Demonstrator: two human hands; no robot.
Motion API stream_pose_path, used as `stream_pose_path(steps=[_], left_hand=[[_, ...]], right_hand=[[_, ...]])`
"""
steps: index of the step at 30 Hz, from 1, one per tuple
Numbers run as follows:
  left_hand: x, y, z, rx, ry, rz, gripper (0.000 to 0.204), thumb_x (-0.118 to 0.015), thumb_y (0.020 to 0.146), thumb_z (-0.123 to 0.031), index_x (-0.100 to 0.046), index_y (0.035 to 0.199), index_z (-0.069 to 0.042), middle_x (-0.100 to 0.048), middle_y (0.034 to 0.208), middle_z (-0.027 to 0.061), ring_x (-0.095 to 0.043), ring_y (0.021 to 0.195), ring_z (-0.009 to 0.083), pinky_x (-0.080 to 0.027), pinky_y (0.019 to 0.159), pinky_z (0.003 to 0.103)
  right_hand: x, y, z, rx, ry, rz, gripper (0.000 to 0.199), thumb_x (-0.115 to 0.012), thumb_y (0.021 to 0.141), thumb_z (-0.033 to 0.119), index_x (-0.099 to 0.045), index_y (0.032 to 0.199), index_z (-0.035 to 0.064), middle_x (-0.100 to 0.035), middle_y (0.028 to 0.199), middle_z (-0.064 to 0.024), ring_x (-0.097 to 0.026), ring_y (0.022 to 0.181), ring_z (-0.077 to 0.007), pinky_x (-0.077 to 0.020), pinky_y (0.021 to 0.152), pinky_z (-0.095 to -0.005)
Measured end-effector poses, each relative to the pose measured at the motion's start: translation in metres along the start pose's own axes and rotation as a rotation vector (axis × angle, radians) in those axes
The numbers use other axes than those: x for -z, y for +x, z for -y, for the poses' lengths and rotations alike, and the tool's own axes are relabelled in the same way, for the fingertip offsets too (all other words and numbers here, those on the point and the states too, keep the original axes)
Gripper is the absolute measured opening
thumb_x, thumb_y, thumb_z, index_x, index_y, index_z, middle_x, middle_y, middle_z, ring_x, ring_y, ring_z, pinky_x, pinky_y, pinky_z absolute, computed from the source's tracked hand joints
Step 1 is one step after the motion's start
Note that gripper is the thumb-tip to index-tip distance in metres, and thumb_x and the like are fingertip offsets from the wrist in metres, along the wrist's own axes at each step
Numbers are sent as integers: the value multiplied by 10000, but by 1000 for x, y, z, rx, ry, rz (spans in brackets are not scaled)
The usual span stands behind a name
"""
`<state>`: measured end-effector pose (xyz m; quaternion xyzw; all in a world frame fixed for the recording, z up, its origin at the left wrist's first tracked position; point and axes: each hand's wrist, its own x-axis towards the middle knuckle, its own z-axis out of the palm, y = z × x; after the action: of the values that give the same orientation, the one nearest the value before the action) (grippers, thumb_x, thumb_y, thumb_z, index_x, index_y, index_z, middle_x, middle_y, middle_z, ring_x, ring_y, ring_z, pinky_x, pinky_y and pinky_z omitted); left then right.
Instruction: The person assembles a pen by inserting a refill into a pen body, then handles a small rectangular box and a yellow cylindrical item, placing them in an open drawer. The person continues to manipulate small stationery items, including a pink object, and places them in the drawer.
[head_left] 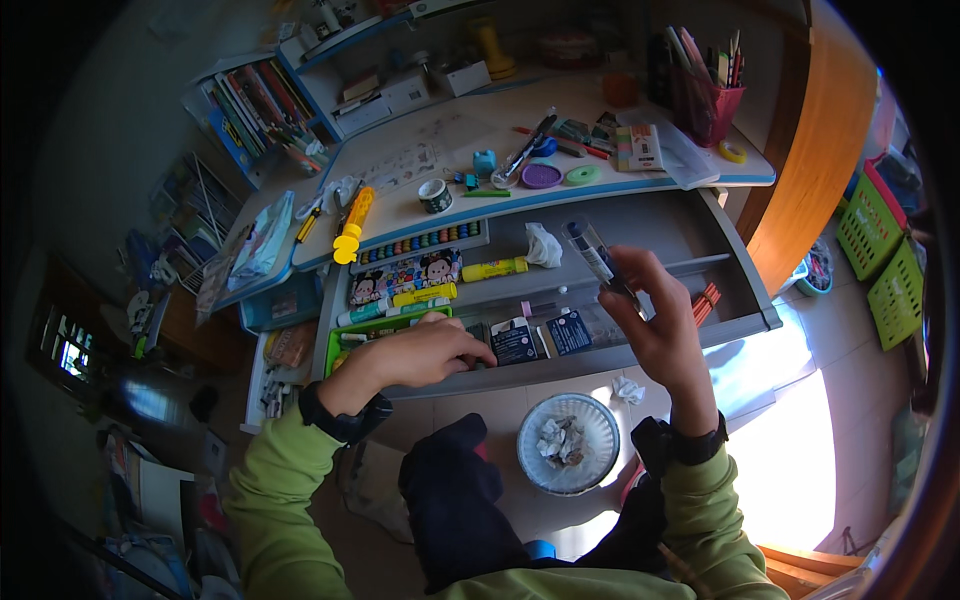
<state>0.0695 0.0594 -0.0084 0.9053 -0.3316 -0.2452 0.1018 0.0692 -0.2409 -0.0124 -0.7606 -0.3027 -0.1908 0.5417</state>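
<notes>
My right hand (655,310) is raised over the right part of the open drawer (660,225). Its fingers pinch a slim clear tube (590,252) with a dark blue cap and a printed label, tilted up to the left. Down at the drawer's front edge, my left hand (428,352) has curled fingers, and what they hold, if anything, is hidden. Beside those fingers lie a dark blue printed packet (515,343) and a second one (569,333). A green tray (345,352) sits partly under the left wrist. Yellow glue sticks (494,269) and a crumpled tissue (543,246) lie farther back.
On the desktop stand a pink pen holder (708,105), a purple round case (542,175) and a yellow tube (354,225). A wastebasket (568,480) with crumpled paper stands on the floor below the drawer. Green baskets (872,212) are at the right.
</notes>
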Motion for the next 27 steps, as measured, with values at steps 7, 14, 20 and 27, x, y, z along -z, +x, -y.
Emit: stream_pose_path(steps=[7,14,20,27], left_hand=[[-1,4,-6,67,21,-118,220,-689,839,-115,-641,1053,-133,-631,917,28,-575,953,219,-363,929,370],[3,-16,-22,-133,-929,-669,231,-650,938,-241,-573,1066,-66,-578,837,2,-571,838,104,-449,732,261],[-5,-13,-51,-359,-1354,-934,401,-643,934,-378,-588,1148,-43,-609,932,23,-522,799,71,-444,711,213],[-15,4,-72,-409,-1463,-1054,417,-713,889,-326,-629,1171,-31,-625,980,2,-527,803,57,-446,686,206]], right_hand=[[-4,2,3,-13,18,101,324,-671,876,49,-558,1178,17,-635,956,-119,-628,845,-226,-501,789,-337],[-4,0,5,15,95,262,346,-638,869,20,-541,1201,11,-624,977,-173,-641,894,-330,-512,769,-390],[-10,-2,9,82,176,374,331,-622,889,54,-550,1203,-21,-615,1020,-207,-611,878,-375,-489,759,-408],[-8,-3,13,73,188,349,334,-619,887,61,-548,1203,-21,-619,1005,-216,-604,860,-386,-485,747,-412]])
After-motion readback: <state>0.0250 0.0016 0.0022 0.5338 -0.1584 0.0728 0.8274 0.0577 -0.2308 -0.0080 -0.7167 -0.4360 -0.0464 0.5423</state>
